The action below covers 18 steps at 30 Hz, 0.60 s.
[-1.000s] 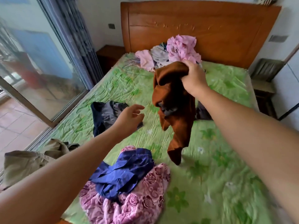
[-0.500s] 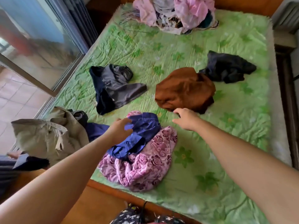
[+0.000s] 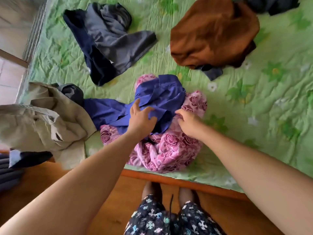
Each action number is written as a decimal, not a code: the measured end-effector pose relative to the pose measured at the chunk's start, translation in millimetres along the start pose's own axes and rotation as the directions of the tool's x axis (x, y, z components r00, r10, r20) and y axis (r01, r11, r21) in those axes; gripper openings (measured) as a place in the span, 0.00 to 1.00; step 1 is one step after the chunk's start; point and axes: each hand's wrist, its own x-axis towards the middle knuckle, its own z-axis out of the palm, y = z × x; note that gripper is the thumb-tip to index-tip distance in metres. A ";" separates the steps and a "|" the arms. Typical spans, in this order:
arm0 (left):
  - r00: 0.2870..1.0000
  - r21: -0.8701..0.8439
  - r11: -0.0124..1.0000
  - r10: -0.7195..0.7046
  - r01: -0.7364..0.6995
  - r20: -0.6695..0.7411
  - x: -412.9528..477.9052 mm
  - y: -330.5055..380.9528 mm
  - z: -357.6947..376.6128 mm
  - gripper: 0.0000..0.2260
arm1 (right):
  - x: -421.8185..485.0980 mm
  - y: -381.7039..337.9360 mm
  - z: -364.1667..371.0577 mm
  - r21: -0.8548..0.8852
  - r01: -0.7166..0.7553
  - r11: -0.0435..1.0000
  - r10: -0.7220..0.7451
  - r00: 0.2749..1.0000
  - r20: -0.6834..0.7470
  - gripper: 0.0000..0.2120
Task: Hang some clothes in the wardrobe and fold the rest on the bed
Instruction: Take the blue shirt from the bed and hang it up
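Observation:
A crumpled blue garment (image 3: 159, 97) lies on top of a pink rose-patterned garment (image 3: 171, 150) near the foot edge of the bed (image 3: 254, 116). My left hand (image 3: 141, 117) rests on the blue garment with its fingers spread. My right hand (image 3: 188, 123) is just to the right, with bent fingers at the line where blue cloth meets pink. Whether it holds any cloth is unclear. A brown garment (image 3: 213, 31) lies bunched further up the bed.
A grey and navy garment (image 3: 108, 41) lies at the upper left, a dark one (image 3: 271, 4) at the top right. A beige jacket (image 3: 42, 119) hangs over the bed's left corner. The wooden bed frame (image 3: 169, 179) and my feet (image 3: 169, 192) are below.
My right hand let go of the brown garment, which now lies on the bed. Both hands came down onto the blue and pink pile, and my view tilted down towards the foot of the bed.

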 end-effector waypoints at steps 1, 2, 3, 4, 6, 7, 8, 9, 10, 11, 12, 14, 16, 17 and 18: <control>1.000 -0.010 1.000 0.007 -0.007 0.000 11.0 -5.2 3.3 0.18 | 10.1 -2.7 5.6 0.003 0.000 1.000 0.000 0.999 -0.040 0.20; 1.000 -0.013 1.000 0.009 -0.009 0.011 22.3 -10.4 6.0 0.17 | 21.0 -5.6 9.4 0.005 0.004 1.000 -0.004 0.996 -0.093 0.21; 1.000 -0.006 1.000 0.016 -0.016 0.025 33.3 -15.1 8.4 0.17 | 32.4 -8.4 10.9 0.002 0.016 1.000 -0.015 0.987 -0.158 0.21; 0.999 0.007 1.000 0.026 -0.026 0.039 43.2 -20.0 10.4 0.18 | 44.4 -11.8 10.7 -0.006 0.027 1.000 -0.028 0.976 -0.214 0.20; 0.996 0.038 0.998 0.053 -0.055 0.065 56.4 -29.5 14.2 0.18 | 66.0 -19.6 9.3 -0.031 0.026 0.999 -0.033 0.967 -0.253 0.18; 0.995 0.049 0.996 0.072 -0.076 0.074 60.4 -33.3 14.9 0.18 | 75.1 -23.8 8.4 -0.041 0.023 0.999 -0.033 0.969 -0.247 0.17; 0.992 0.067 0.993 0.093 -0.099 0.083 62.8 -36.4 14.7 0.17 | 83.3 -27.3 8.0 -0.043 0.019 0.999 -0.029 0.971 -0.239 0.16; 0.990 0.089 0.989 0.112 -0.120 0.092 63.4 -38.6 13.7 0.16 | 89.6 -31.0 7.8 -0.041 0.008 0.999 -0.018 0.970 -0.241 0.16; 0.987 0.096 0.987 0.121 -0.131 0.102 62.5 -40.3 12.7 0.14 | 94.5 -34.5 8.1 -0.048 -0.007 0.999 -0.005 0.968 -0.252 0.16; 0.987 0.082 0.989 0.115 -0.125 0.113 60.0 -42.3 11.2 0.13 | 98.0 -37.7 9.1 -0.064 -0.023 0.998 0.005 0.965 -0.264 0.16; 0.988 0.054 0.993 0.099 -0.106 0.117 56.8 -44.1 8.9 0.11 | 100.6 -40.6 10.6 -0.077 -0.037 0.996 0.015 0.962 -0.271 0.16; 0.992 -0.007 0.997 0.080 -0.080 0.093 49.6 -49.4 3.3 0.09 | 102.8 -45.4 13.4 -0.076 -0.074 0.994 0.052 0.964 -0.260 0.18; 0.986 -0.019 0.990 0.139 -0.138 0.093 39.6 -54.2 -1.7 0.09 | 103.3 -52.5 16.2 -0.050 -0.122 0.991 0.108 0.970 -0.219 0.22; 0.975 -0.025 0.982 0.186 -0.185 0.119 33.0 -55.4 -3.6 0.10 | 102.8 -57.4 17.5 -0.042 -0.137 0.990 0.127 0.974 -0.187 0.25; 0.959 -0.045 0.971 0.237 -0.233 0.152 25.1 -55.8 -3.9 0.11 | 101.9 -63.2 19.1 -0.040 -0.142 0.989 0.135 0.979 -0.150 0.28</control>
